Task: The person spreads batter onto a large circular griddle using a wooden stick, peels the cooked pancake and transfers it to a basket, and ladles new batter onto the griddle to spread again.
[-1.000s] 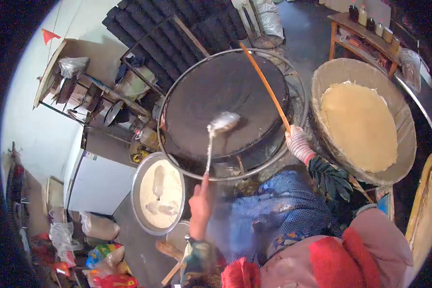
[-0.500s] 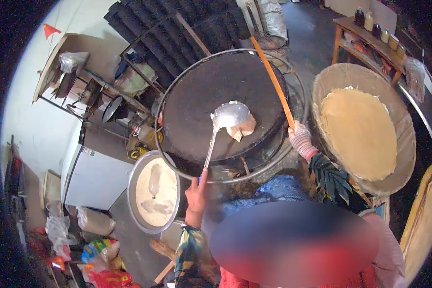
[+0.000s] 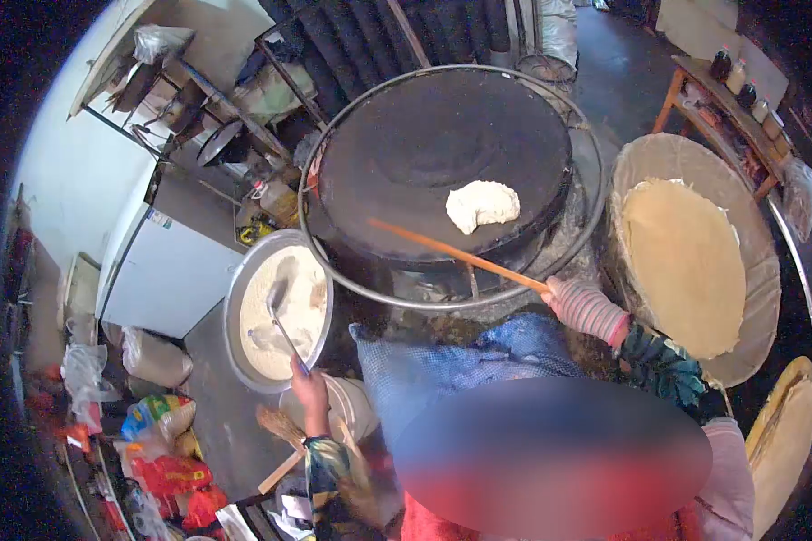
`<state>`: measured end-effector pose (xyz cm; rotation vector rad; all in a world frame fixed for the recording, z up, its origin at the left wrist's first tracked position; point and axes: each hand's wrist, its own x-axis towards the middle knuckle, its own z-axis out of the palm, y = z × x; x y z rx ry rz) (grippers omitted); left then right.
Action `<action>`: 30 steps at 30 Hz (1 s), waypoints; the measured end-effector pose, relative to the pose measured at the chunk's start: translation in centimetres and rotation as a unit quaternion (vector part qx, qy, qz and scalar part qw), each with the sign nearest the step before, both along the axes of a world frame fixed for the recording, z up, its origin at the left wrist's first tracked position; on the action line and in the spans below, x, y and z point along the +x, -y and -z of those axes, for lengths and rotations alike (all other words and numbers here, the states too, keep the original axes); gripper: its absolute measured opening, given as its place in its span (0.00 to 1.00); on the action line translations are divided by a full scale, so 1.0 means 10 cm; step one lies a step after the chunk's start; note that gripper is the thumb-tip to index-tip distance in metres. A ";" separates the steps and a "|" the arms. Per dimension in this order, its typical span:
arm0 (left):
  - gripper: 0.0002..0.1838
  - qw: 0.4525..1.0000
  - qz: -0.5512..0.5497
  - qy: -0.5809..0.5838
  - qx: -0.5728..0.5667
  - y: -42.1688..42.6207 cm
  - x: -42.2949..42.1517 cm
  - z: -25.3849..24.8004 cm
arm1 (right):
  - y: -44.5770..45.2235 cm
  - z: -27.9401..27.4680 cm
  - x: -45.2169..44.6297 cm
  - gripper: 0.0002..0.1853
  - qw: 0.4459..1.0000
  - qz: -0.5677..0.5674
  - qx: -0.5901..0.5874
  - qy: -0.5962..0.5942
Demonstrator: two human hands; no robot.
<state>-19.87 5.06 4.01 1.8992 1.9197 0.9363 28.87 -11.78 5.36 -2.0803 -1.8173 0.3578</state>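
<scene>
My left hand (image 3: 310,398) grips the handle of a metal ladle (image 3: 286,334), whose bowl rests in the pale batter (image 3: 260,317) inside a wide metal basin (image 3: 235,359). A striped knit glove covers much of my right hand (image 3: 585,307), which is closed around one end of a long, flat wooden stick (image 3: 465,258). The stick reaches leftward over the front part of a large round dark griddle (image 3: 406,126). A thick mound of white batter (image 3: 484,206) lies on the griddle, beyond the stick and apart from it.
A metal ring (image 3: 397,305) surrounds the griddle. To the right, a lined round basket (image 3: 767,298) bears thin tan flatbreads (image 3: 686,261). Bottles stand on a wooden bench (image 3: 726,104) at the back right. A white bucket (image 3: 356,406) and a brush (image 3: 280,424) are near my left arm.
The ladle has moved from above the griddle down left into the basin, leaving the batter mound uncovered. My right hand has swung the stick from upright at the right to across the griddle's front.
</scene>
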 end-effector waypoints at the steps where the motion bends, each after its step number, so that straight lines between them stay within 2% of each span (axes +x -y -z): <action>1: 0.27 0.995 -0.008 -0.093 -0.020 -0.12 -0.25 0.27 | -0.06 -0.06 -0.06 0.16 0.998 0.032 -0.052 0.034; 2: 0.25 0.982 -0.015 -0.185 -0.041 -0.17 -0.41 0.42 | -0.12 -0.10 -0.08 0.16 0.990 0.064 -0.104 0.069; 3: 0.22 0.971 -0.003 -0.208 -0.120 -0.18 -0.39 0.37 | -0.24 -0.01 -0.01 0.16 0.991 0.099 -0.063 0.071; 4: 0.22 0.971 -0.002 -0.206 -0.121 -0.18 -0.41 0.43 | -0.31 0.17 0.10 0.16 0.991 0.102 0.041 0.074; 6: 0.20 0.948 0.076 -0.283 -0.121 -0.24 -0.42 0.63 | -0.42 0.34 0.10 0.16 0.994 0.077 0.047 0.067; 8: 0.19 0.947 0.056 -0.274 -0.159 -0.32 -0.35 0.75 | -0.37 0.02 -0.20 0.16 0.997 0.073 -0.002 0.025; 10: 0.21 0.943 0.058 -0.285 -0.164 -0.38 -0.34 0.91 | -0.32 -0.13 -0.48 0.15 0.992 0.039 -0.078 0.095; 12: 0.22 0.938 0.059 -0.289 -0.184 -0.44 -0.36 1.01 | -0.32 -0.06 -0.39 0.14 0.994 0.055 -0.043 0.090; 14: 0.24 0.933 0.057 -0.290 -0.203 -0.47 -0.25 0.98 | -0.50 0.20 -0.04 0.13 0.985 0.126 0.035 0.110; 16: 0.25 0.934 0.075 -0.343 0.067 -0.38 0.06 0.66 | -0.56 0.22 -0.03 0.13 0.984 0.107 0.078 0.115; 18: 0.26 0.957 0.153 -0.237 0.064 -0.25 0.61 0.02 | -0.48 0.04 -0.27 0.13 0.992 0.077 0.042 0.094; 20: 0.27 0.944 0.279 -0.164 0.064 -0.13 1.04 -0.06 | -0.39 0.06 -0.31 0.13 0.992 0.071 0.000 0.103; 22: 0.28 0.918 0.322 -0.217 0.081 0.26 1.53 -0.14 | -0.49 0.32 0.02 0.14 0.987 0.065 0.022 0.146; 23: 0.27 0.907 0.327 -0.245 0.103 0.38 1.73 -0.04 | -0.59 0.31 0.07 0.15 0.985 0.157 -0.017 0.070; 26: 0.27 0.892 0.308 -0.306 0.125 0.58 2.08 0.31 | -0.49 0.02 -0.20 0.15 0.990 0.111 -0.016 0.090; 28: 0.27 0.892 0.284 -0.329 0.127 0.66 2.19 0.40 | -0.41 0.15 -0.18 0.15 0.988 0.096 -0.062 0.106; 30: 0.27 0.896 0.259 -0.335 0.135 0.68 2.20 0.42 | -0.43 0.28 0.10 0.14 0.983 0.141 -0.029 0.113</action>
